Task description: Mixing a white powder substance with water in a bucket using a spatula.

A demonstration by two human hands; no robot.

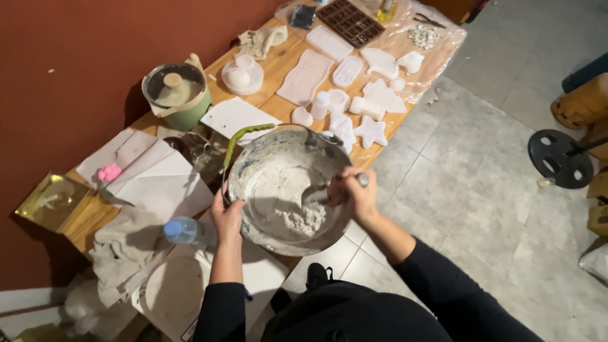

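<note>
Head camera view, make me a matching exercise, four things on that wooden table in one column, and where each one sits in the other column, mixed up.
Things:
1. metal mixing bowl
2. green pot with glass lid
3. brown mould tray
4. plastic bottle with blue cap

Places:
A. far end of the table, on clear plastic sheeting
B. by the red wall, beyond the white sheets
C. near edge, left hand on its rim, right hand stirring in it
D. lying on its side, just left of the left hand

Pairs: 1-C, 2-B, 3-A, 4-D
</note>
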